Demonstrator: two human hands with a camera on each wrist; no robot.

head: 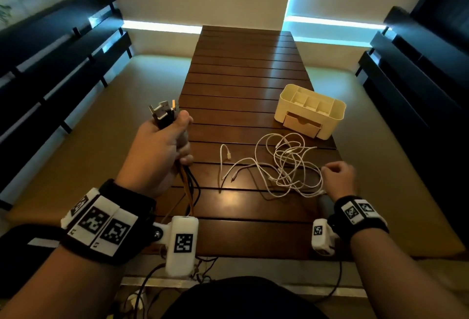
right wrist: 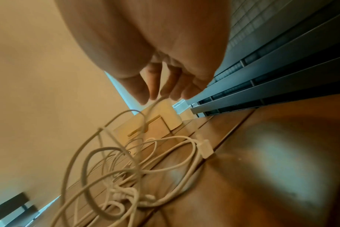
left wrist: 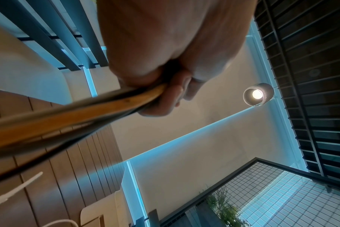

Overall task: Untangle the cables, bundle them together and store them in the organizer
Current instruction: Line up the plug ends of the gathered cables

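My left hand [head: 162,151] is raised over the table's left edge and grips a bundle of black and orange cables [head: 189,186]; their plugs [head: 163,113] stick up above the fist. In the left wrist view those cables [left wrist: 87,113] run out from under the curled fingers [left wrist: 165,98]. A tangle of white cables [head: 284,163] lies on the wooden table [head: 243,74]. My right hand [head: 338,176] sits at the tangle's right edge, fingertips [right wrist: 145,93] pinching one white strand [right wrist: 153,106]. The cream organizer [head: 309,111] stands just beyond the tangle.
The organizer has open top compartments and a drawer [head: 300,125] at its front. A white connector [right wrist: 205,148] lies on the table near my right wrist. Dark slatted benches [head: 63,64] flank the table on both sides. More cables hang below the near table edge [head: 203,265].
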